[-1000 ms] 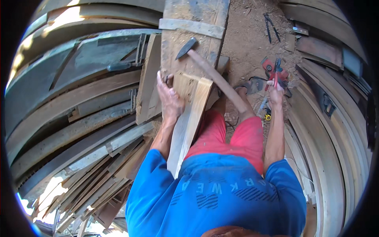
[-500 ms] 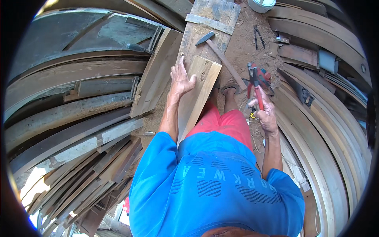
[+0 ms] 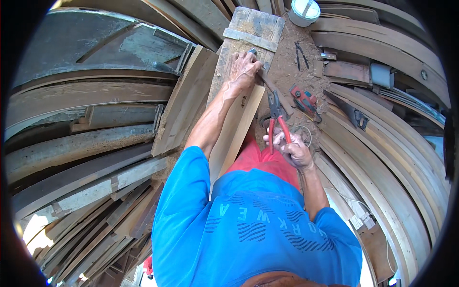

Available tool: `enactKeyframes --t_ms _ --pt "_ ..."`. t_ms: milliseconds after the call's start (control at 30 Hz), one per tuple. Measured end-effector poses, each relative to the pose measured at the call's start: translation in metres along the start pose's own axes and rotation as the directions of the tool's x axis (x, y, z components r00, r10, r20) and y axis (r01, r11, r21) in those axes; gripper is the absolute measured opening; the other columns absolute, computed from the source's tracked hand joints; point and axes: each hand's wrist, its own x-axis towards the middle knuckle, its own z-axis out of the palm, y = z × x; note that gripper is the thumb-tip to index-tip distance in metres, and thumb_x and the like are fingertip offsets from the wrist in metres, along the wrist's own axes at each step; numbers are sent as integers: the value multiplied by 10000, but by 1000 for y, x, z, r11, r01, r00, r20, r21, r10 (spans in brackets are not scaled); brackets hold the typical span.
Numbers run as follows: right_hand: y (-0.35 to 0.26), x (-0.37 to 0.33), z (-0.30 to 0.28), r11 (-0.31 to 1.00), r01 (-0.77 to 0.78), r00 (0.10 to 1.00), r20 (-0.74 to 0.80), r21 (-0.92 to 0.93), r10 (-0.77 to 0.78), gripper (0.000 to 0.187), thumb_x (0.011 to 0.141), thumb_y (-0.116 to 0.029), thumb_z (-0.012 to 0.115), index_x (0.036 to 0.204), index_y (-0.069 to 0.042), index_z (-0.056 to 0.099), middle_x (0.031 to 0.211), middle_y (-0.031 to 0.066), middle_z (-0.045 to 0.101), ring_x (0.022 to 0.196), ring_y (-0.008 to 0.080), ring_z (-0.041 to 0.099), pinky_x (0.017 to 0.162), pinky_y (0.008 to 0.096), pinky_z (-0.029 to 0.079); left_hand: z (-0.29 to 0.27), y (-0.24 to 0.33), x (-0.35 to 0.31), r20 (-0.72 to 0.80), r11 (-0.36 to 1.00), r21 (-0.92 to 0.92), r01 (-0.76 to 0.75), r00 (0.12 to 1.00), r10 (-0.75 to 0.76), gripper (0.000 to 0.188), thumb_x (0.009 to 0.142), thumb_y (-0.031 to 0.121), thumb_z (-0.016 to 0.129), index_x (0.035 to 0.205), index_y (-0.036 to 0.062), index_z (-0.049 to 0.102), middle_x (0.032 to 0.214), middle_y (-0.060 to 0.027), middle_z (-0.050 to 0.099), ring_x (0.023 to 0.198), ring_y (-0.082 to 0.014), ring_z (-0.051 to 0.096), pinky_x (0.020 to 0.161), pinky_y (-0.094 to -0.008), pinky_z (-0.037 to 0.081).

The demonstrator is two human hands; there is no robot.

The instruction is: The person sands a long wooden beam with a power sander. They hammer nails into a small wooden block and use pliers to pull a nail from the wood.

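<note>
My left hand is closed over the hammer just below its dark head, only the tip of which shows past the fingers. The wooden handle slants away toward the lower right. Under my left wrist a thick wooden board lies lengthwise, its near end by my lap and its far end on a worn plank bench. In front of my thighs, my right hand holds red-handled pliers. Their handles are spread and the jaws point away from me, close to the hammer handle.
Right of the bench, on the sawdust-covered ground, lie a red-and-black power tool and black pincers. A white bucket stands at the far right. A handsaw rests on stacked boards; more planks line the left.
My left hand has gone from the board's left edge up to the hammer and closed on it. My right hand has brought the pliers left and nearer, and their handles have spread.
</note>
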Motion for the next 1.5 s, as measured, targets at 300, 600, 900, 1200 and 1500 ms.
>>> enactKeyframes --t_ms 300,600,900,1200,1500 --pt "1 11 4 980 -8 998 -68 -200 -6 340 725 -47 506 1005 12 691 1418 237 553 1209 292 642 1091 416 450 -3 -8 30 -164 989 132 69 985 -47 420 814 292 742 1215 187 671 1311 -215 541 1226 -417 501 1009 -546 394" --pt "3 14 -11 947 -27 987 -161 -320 -26 306 737 -92 543 988 0 693 1333 181 580 1072 225 636 874 343 511 -20 73 -142 32 704 -96 703 709 -704 1471 556 673 891 1634 181 18 1608 -339 171 1475 -534 195 1177 -662 179" --pt "0 33 3 923 -95 990 -132 -374 49 285 768 -75 525 992 7 683 1077 106 657 883 149 598 753 313 510 -8 86 -162 126 766 -75 638 768 -627 1321 566 448 911 1570 121 118 1488 -391 268 1399 -564 274 1157 -646 249" --pt "11 42 13 907 -127 990 -110 -401 90 281 801 -58 491 992 9 686 946 70 663 740 128 573 683 299 505 -27 43 -171 76 768 -73 636 772 -631 1337 538 436 933 1566 138 132 1439 -367 305 1273 -530 392 1104 -615 327" --pt "11 48 26 915 -99 994 -72 -392 77 338 844 -102 504 1120 53 624 919 49 624 885 164 670 744 311 545 -71 8 -153 387 630 -17 776 586 -712 1517 527 502 956 1617 146 -36 1506 -381 328 1321 -521 465 1075 -531 458"
